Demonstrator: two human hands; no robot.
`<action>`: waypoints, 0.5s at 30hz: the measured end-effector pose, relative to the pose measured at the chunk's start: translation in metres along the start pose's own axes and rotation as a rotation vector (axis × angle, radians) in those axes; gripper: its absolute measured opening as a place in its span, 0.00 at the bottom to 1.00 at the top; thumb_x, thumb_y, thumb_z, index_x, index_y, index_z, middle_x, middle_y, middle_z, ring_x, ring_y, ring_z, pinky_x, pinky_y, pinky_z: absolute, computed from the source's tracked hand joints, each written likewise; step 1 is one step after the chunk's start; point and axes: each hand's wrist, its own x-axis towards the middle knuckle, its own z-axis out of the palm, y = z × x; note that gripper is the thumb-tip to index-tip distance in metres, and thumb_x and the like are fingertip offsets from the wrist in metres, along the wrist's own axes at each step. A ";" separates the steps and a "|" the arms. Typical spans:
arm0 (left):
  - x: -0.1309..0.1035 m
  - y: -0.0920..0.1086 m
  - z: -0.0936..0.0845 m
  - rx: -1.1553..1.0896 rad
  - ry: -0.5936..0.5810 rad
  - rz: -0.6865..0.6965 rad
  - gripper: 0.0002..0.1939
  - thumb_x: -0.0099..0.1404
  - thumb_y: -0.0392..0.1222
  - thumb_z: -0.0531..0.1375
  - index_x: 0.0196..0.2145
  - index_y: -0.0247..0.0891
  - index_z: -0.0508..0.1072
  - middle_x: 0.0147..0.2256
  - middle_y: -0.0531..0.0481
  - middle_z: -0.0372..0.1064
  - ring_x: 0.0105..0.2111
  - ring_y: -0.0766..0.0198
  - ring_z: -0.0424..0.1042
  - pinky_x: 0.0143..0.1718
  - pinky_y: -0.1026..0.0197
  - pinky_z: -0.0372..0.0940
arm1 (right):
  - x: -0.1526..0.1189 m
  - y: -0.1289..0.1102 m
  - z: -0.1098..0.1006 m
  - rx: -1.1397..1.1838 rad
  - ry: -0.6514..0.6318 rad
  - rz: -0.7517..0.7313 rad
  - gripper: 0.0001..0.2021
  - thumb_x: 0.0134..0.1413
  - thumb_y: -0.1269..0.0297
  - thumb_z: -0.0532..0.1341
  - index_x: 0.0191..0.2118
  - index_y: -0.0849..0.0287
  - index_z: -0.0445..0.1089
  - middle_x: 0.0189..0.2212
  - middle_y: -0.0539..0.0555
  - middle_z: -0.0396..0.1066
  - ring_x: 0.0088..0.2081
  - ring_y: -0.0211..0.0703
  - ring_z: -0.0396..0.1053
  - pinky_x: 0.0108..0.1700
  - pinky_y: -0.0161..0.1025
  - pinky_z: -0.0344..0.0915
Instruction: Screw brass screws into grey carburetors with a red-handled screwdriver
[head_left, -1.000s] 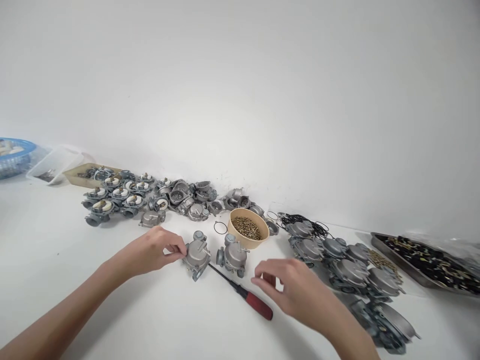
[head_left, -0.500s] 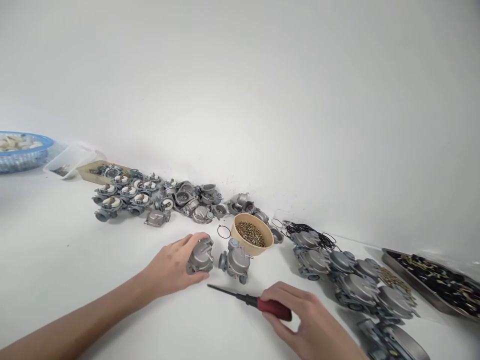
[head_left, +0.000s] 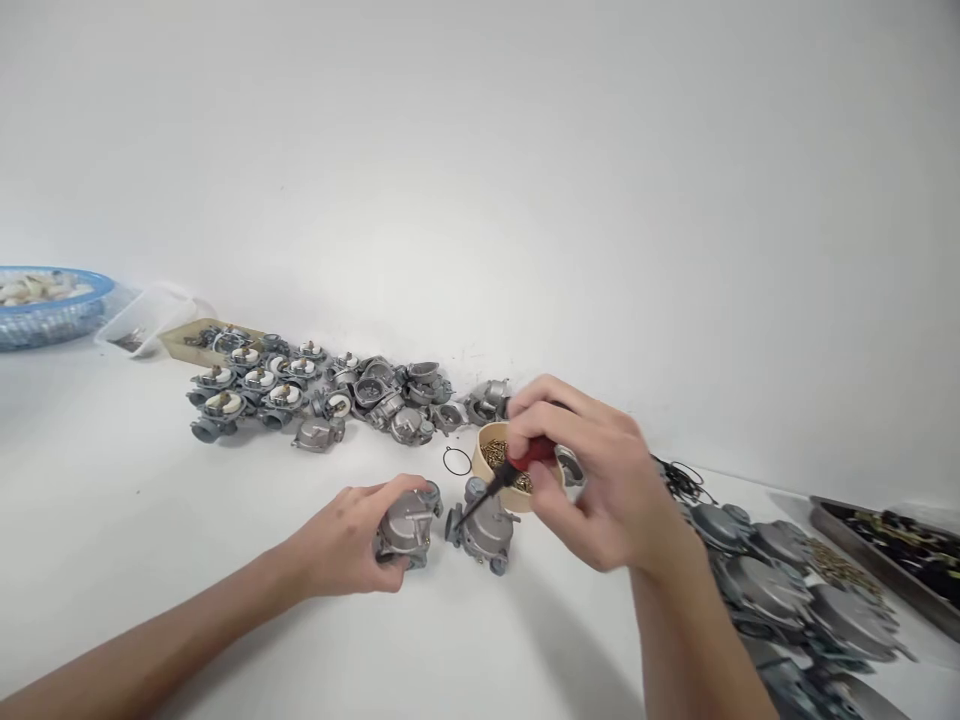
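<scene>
My left hand point(head_left: 352, 535) is closed around a grey metal carburetor point(head_left: 407, 522) on the white table, thumb in front and fingers behind. Just right of it stands a second carburetor point(head_left: 487, 530), bowl side up. My right hand point(head_left: 592, 470) grips a screwdriver point(head_left: 531, 453) by its red handle, above the table. The dark shaft slants down to the left, and its tip appears in front of the second carburetor; whether it touches is unclear. Behind the screwdriver is a round tan tub point(head_left: 491, 432) of brass-coloured screws, partly hidden by my right hand.
Carburetor bodies with white floats point(head_left: 259, 380) and loose bowls point(head_left: 371, 390) line the wall. More carburetors point(head_left: 765, 590) stand at right, by a metal tray point(head_left: 832, 520) of dark parts. A blue basket point(head_left: 56, 310) is far left; a black gasket ring point(head_left: 457, 461) lies near the tub.
My right hand has lifted the screwdriver up from low over the table, and its shaft now points down-left across the second carburetor. My left hand stays on its carburetor. The view has shifted slightly.
</scene>
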 end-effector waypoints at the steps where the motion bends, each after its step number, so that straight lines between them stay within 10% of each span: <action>1: 0.000 -0.001 0.000 0.007 0.003 0.000 0.37 0.54 0.34 0.62 0.61 0.52 0.61 0.50 0.54 0.77 0.33 0.59 0.76 0.38 0.60 0.70 | 0.002 0.006 0.009 0.042 0.007 -0.019 0.09 0.46 0.78 0.55 0.33 0.57 0.63 0.34 0.51 0.62 0.26 0.34 0.57 0.25 0.35 0.57; 15: 0.000 -0.015 -0.009 0.047 -0.060 0.011 0.33 0.62 0.46 0.65 0.62 0.56 0.61 0.60 0.56 0.72 0.28 0.67 0.75 0.48 0.57 0.67 | 0.000 0.017 0.032 0.182 -0.031 0.007 0.09 0.45 0.78 0.55 0.33 0.58 0.64 0.34 0.49 0.63 0.28 0.32 0.58 0.28 0.34 0.57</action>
